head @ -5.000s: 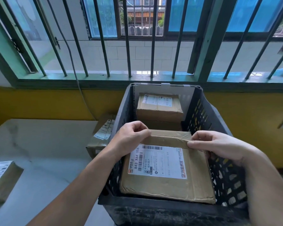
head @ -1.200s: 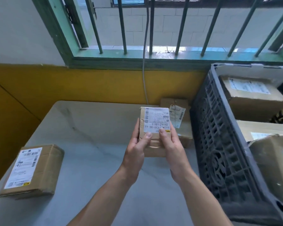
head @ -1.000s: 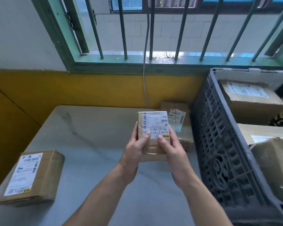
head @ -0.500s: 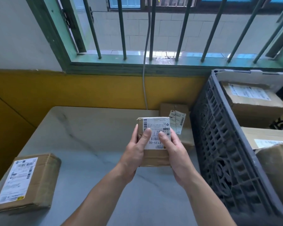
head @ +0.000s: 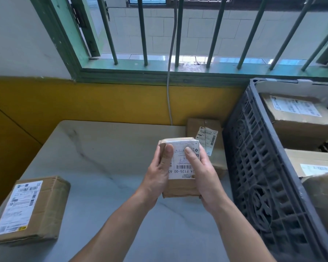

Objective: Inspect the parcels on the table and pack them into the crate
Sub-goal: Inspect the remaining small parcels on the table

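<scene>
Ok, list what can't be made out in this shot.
Head view only:
- small parcel: label partly under the thumbs of left hand and right hand.
- parcel by the wall: lower front behind the small parcel.
- crate: right side and near end cut by the frame; free room unknown.
- parcel at left: label print too small to read.
</scene>
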Demonstrator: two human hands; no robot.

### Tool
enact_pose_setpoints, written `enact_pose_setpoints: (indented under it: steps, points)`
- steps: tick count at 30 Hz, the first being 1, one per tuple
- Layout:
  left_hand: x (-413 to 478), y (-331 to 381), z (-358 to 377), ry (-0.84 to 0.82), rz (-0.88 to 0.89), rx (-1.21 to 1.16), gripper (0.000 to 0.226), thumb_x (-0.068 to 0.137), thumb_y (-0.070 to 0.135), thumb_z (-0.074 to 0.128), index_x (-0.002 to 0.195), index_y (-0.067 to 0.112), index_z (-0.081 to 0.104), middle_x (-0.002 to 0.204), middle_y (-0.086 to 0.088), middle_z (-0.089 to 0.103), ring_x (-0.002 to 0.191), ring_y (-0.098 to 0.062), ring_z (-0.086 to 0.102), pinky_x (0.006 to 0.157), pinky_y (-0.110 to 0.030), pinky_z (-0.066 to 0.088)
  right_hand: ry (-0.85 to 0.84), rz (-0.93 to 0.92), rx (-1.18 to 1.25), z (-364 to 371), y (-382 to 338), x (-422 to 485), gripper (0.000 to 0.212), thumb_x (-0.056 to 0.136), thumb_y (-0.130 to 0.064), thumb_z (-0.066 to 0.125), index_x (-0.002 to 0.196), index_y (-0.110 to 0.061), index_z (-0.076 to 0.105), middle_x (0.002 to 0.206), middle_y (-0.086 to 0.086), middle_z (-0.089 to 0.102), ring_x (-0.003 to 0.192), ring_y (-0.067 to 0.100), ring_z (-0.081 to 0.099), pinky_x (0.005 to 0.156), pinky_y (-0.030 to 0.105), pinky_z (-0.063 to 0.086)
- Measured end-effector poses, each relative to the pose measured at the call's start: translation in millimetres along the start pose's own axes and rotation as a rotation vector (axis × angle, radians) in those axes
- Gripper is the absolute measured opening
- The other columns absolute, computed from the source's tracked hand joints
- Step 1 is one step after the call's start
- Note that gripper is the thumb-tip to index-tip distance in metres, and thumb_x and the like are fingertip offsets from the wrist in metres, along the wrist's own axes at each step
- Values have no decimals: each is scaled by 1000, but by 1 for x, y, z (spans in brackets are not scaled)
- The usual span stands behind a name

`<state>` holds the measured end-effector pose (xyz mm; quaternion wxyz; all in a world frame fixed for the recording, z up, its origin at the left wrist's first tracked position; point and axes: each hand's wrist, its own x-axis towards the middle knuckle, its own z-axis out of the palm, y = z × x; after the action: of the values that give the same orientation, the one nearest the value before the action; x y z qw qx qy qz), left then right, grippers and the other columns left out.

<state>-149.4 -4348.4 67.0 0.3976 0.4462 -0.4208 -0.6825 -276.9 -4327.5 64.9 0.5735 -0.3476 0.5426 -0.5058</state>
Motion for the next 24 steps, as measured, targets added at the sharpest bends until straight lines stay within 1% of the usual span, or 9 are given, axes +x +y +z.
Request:
enact_pose_setpoints:
  steps: [3,6,9,13,15,17,20,22,24]
  points:
    - [-1,-5,0,-9,27,29,67,85,60,50,143,27,50,118,-8,76,104,-17,75,83,-31,63,11,22,5,0,-2,5,86,78,-72,61,152,-33,42,129,0,72,113,15,72,106,50,53]
    - [2,-2,-2,7,14,63,76,84,83,50,141,33,52,119,-4,76,111,-20,73,95,-42,61,46,-28,-20,5,1,3,96,71,-78,61,153,-33,40,125,-1,74,112,14,72,104,47,55]
    - [7,3,-4,10,-37,19,92,77,88,45,146,27,51,122,-8,75,113,-26,73,101,-51,57,35,-49,0,8,4,0,104,67,-75,65,157,-38,32,127,-1,73,116,14,71,105,45,54]
    - [9,1,-5,44,21,10,71,90,64,43,140,14,50,122,-26,67,101,-24,72,81,-39,59,-42,-27,13,8,0,3,93,78,-68,64,159,-41,27,135,-2,68,120,13,68,109,47,51]
    - [11,-3,-5,53,24,0,73,89,58,45,153,21,40,123,-19,71,102,-19,72,76,-31,58,-65,-12,19,7,-3,5,88,81,-67,58,159,-42,25,137,-3,67,122,13,67,108,47,52]
    - [13,-6,-5,60,22,-12,79,86,52,47,160,32,29,117,-3,77,101,-13,74,73,-25,58,-72,0,37,4,-1,8,86,82,-65,57,159,-44,25,136,-1,67,120,15,68,105,47,55]
    - [13,-2,-4,54,5,-1,84,81,37,48,161,38,21,98,12,78,90,-9,76,69,-26,60,-66,6,87,2,2,7,84,81,-43,58,157,-49,23,129,1,70,108,16,73,82,35,62]
    - [13,1,-3,41,-13,0,80,90,32,53,161,42,19,105,11,76,90,-9,75,70,-27,61,-64,3,92,0,4,8,84,80,-35,56,158,-41,27,127,6,71,105,20,74,76,35,60]
    - [12,2,-2,42,-19,-21,65,106,32,49,161,44,17,115,12,72,93,-8,76,70,-25,60,-78,-2,97,-1,6,9,84,81,-31,57,160,-28,28,128,13,70,107,27,72,79,41,59]
